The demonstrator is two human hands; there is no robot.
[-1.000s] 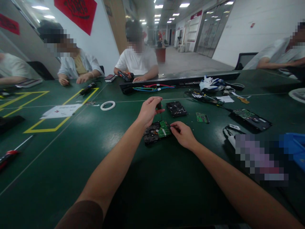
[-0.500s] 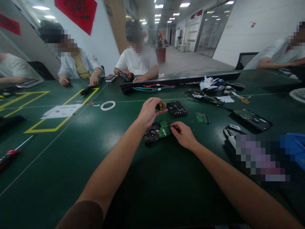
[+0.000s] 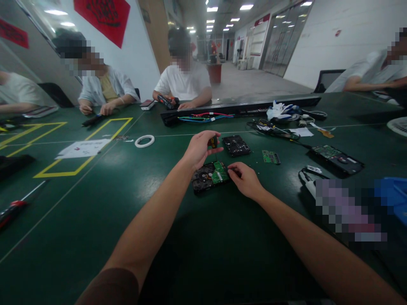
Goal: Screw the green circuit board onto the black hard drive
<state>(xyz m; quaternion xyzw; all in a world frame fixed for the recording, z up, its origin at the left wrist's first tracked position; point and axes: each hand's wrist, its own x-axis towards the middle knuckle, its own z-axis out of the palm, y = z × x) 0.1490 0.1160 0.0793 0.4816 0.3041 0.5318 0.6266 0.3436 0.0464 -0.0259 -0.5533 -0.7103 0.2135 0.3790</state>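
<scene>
A hard drive (image 3: 208, 176) with a green circuit board (image 3: 220, 172) on top lies on the green table (image 3: 95, 203) in front of me. My left hand (image 3: 199, 148) is closed round the black and yellow handle of a small screwdriver (image 3: 213, 142), held upright over the board. My right hand (image 3: 245, 180) rests at the drive's right edge, fingers pinched against it.
A second black drive (image 3: 235, 145), a loose green board (image 3: 271, 157) and another opened drive (image 3: 337, 154) lie beyond. Cables (image 3: 203, 117), white tape ring (image 3: 144, 141), paper (image 3: 81, 148), red screwdriver (image 3: 12, 209) at left. Three people sit across the table.
My hands have barely moved; the screwdriver handle has turned slightly in my left fingers. The person at the far left has shifted a dark tool leftward on the table.
</scene>
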